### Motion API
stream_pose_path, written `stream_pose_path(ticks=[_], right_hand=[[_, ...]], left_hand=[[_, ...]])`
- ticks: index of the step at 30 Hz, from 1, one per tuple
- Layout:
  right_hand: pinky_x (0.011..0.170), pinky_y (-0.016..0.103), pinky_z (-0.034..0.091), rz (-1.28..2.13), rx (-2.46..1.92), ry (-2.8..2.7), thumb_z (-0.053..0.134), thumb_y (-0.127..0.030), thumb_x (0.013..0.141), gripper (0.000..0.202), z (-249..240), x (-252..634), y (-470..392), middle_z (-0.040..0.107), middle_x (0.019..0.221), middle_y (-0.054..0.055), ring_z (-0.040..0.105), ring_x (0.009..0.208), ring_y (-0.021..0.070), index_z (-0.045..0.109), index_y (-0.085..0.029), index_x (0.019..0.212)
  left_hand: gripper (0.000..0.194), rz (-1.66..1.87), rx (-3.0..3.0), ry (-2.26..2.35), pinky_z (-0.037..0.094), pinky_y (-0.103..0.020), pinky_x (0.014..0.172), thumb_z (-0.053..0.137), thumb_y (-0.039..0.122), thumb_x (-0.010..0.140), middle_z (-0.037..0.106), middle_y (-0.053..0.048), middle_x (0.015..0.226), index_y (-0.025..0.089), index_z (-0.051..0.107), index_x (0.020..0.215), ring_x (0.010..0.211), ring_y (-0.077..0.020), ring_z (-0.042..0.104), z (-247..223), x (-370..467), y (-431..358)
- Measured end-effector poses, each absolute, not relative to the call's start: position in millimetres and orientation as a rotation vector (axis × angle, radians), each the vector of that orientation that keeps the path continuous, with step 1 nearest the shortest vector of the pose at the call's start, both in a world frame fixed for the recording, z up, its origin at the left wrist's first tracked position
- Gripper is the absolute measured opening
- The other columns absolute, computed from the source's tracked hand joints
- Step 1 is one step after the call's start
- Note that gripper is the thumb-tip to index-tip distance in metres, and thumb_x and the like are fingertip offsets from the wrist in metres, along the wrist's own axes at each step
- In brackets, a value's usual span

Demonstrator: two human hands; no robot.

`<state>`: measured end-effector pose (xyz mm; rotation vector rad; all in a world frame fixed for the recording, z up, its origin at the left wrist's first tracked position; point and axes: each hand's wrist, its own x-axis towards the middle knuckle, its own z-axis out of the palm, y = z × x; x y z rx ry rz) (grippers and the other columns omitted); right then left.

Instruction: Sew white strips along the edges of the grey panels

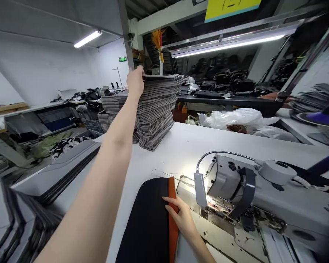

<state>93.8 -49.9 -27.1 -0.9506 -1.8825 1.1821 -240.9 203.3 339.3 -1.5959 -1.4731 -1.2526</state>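
Observation:
My left hand reaches far forward to the top of a tall stack of grey padded panels, its fingers closed on the near left corner of the top panel. Close to me, a black panel with a rounded end lies on the white table. An orange strip runs along that panel's right edge. My right hand rests over the strip, with thumb and index finger apart and their tips on the black fabric. The other fingers are partly hidden.
A sewing machine with a lit lamp stands close on the right. More grey panels are piled at the lower left. Beyond the table lie white plastic bags. Another grey stack stands behind my left forearm.

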Motion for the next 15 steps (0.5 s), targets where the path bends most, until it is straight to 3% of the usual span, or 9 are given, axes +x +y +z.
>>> stream_pose_path(ticks=[4, 8, 11, 13, 15], right_hand=[[0.092, 0.044, 0.057, 1.221, -0.953, -1.789, 0.058, -0.036, 0.084, 0.031, -28.7, 92.7, -48.9, 0.077, 0.105, 0.007, 0.071, 0.102, 0.0282, 0.079, -0.025, 0.104], [0.107, 0.052, 0.047, 1.392, -0.97, -1.584, 0.067, -0.036, 0.068, 0.038, -25.2, 90.0, -44.4, 0.075, 0.115, 0.009, 0.066, 0.115, 0.0324, 0.078, -0.023, 0.103], [0.112, 0.051, 0.041, 1.482, -0.979, -1.442, 0.075, -0.043, 0.06, 0.045, -20.0, 89.4, -41.0, 0.074, 0.118, 0.011, 0.062, 0.121, 0.034, 0.077, -0.022, 0.1], [0.109, 0.049, 0.045, 1.522, -0.991, -1.39, 0.071, -0.058, 0.066, 0.051, -18.0, 90.2, -40.3, 0.074, 0.117, 0.011, 0.062, 0.121, 0.0328, 0.075, -0.021, 0.1], [0.096, 0.046, 0.054, 1.602, -1.004, -1.333, 0.055, -0.073, 0.076, 0.061, -18.1, 91.5, -41.2, 0.076, 0.108, 0.01, 0.067, 0.113, 0.0314, 0.074, -0.02, 0.102]], left_hand=[[0.018, -0.883, -1.779, -1.339, 0.046, -0.054, 0.092, 0.047, 0.014, 0.09, 0.066, -0.016, 0.103, 0.018, 0.063, 0.097, 0.107, -0.0348, 0.056, 316.2, -179.8, 132.5], [0.033, -0.349, -1.798, -1.511, 0.048, -0.039, 0.073, 0.044, 0.005, 0.088, 0.064, -0.016, 0.104, 0.015, 0.06, 0.116, 0.099, -0.0303, 0.057, 260.0, -106.5, 21.0], [0.028, 0.013, -1.975, -1.657, 0.042, -0.032, 0.058, 0.042, 0.003, 0.088, 0.062, -0.013, 0.098, 0.015, 0.065, 0.099, 0.091, -0.0275, 0.059, 211.4, -64.2, -57.5], [0.025, 0.16, -2.153, -1.674, 0.04, -0.032, 0.055, 0.044, 0.003, 0.088, 0.061, -0.013, 0.095, 0.014, 0.066, 0.094, 0.089, -0.0273, 0.061, 179.6, -42.6, -99.8], [0.024, 0.309, -2.364, -1.663, 0.04, -0.032, 0.054, 0.046, 0.002, 0.087, 0.061, -0.012, 0.093, 0.012, 0.066, 0.095, 0.086, -0.0266, 0.062, 149.9, -24.7, -132.2]])
